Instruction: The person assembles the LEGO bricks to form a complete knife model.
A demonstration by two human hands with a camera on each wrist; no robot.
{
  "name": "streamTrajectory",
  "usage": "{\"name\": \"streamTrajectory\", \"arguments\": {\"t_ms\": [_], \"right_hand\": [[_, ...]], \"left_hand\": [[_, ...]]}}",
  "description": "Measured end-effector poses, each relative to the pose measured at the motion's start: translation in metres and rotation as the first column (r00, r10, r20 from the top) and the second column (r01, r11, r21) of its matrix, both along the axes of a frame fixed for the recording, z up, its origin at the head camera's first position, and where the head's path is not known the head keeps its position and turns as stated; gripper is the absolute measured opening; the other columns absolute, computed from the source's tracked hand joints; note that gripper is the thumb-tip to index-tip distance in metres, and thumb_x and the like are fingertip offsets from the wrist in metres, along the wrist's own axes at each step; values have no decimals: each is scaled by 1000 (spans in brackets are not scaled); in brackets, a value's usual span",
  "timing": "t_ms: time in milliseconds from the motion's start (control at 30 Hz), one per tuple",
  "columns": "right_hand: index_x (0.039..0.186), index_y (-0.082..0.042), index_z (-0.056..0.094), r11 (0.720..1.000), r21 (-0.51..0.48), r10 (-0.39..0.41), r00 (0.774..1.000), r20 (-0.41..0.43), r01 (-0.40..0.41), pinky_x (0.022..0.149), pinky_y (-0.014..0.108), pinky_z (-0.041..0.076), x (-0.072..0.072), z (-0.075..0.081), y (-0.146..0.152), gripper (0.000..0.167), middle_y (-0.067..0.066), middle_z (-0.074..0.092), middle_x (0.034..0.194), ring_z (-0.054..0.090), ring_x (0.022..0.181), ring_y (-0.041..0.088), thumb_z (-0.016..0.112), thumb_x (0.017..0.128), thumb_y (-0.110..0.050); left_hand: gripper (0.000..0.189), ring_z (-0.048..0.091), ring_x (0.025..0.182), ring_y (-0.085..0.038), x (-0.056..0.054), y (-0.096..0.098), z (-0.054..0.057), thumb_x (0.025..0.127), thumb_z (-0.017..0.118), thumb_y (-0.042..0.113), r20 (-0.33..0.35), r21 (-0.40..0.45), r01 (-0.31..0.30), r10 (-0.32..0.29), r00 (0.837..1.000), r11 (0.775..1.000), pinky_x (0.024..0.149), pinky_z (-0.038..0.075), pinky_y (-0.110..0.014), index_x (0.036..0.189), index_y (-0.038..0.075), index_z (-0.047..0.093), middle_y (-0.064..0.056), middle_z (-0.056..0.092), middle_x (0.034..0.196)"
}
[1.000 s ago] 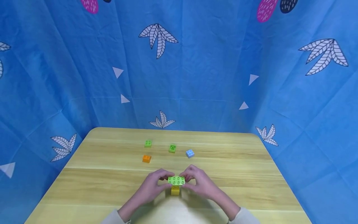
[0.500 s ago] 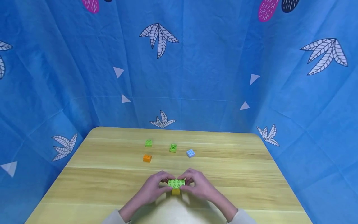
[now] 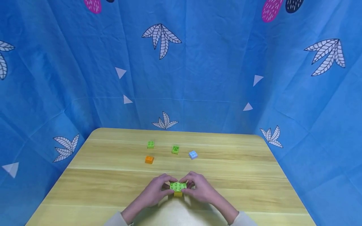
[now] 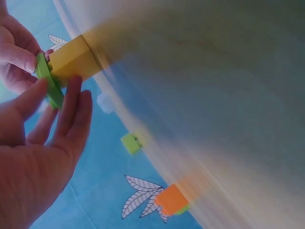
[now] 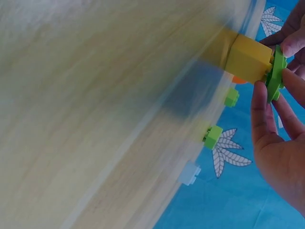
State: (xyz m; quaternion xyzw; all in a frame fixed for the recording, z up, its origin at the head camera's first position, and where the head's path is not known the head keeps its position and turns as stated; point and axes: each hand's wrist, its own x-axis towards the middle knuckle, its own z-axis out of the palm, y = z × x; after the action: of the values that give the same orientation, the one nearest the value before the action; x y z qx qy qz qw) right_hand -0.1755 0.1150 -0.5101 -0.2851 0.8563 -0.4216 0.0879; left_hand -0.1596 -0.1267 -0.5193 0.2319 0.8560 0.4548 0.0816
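A flat, long light green building brick (image 3: 178,186), studs up, lies over a yellow building brick (image 3: 178,194) that stands on the table. My left hand (image 3: 156,189) pinches the green brick's left end between thumb and fingers, and my right hand (image 3: 199,189) pinches its right end the same way. Seen from the left wrist, studs of the yellow brick (image 4: 75,59) show beside the underside of the green brick (image 4: 49,81), which sits slightly tilted to it. From the right wrist, fingertips also lie right at the upper edge of the yellow brick (image 5: 248,57).
Farther back on the wooden table (image 3: 226,175) lie a small green brick (image 3: 150,144), an upturned green brick (image 3: 175,149), a light blue brick (image 3: 193,154) and an orange brick (image 3: 149,159). A blue patterned cloth (image 3: 215,78) hangs behind and at both sides.
Both hands have lowered the green brick toward the near side, down over the yellow brick, whose studs no longer show in the head view. The loose bricks stay where they were.
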Motion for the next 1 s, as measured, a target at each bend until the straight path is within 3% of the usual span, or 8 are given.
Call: {"name": "streamTrajectory", "arguments": {"t_ms": [200,400,600,1000], "right_hand": [[119,-8,73,1000,23,-14,999,47,13,81,16,58,1,-5,-1,30,1,65,109,67,88,6,80,90,-13],[118,-6,72,999,33,-27,998,58,25,83,15,58,0,-1,-1,29,7,67,114,72,94,17,79,91,-12],[118,-9,71,999,51,-23,996,84,19,83,20,60,-1,2,-3,26,12,73,122,75,97,24,77,93,-14],[119,-7,69,1000,22,-7,994,113,5,84,26,63,2,5,-3,26,15,71,125,76,98,30,74,95,-12]], "left_hand": [[36,72,99,-20,2,0,-3,91,78,13,17,-17,1,-1,1000,1000,86,59,-20,126,13,69,-2,66,117],[35,72,99,-21,-2,3,-2,91,77,12,27,8,2,-2,1000,1000,86,59,-19,125,12,70,-4,66,116],[33,73,99,-23,-3,2,-1,92,76,10,29,6,0,0,1000,1000,86,59,-19,125,11,70,-5,66,116],[32,74,99,-19,-8,1,-1,93,75,13,75,26,35,-36,996,999,86,60,-21,125,14,70,-8,71,126]]}}
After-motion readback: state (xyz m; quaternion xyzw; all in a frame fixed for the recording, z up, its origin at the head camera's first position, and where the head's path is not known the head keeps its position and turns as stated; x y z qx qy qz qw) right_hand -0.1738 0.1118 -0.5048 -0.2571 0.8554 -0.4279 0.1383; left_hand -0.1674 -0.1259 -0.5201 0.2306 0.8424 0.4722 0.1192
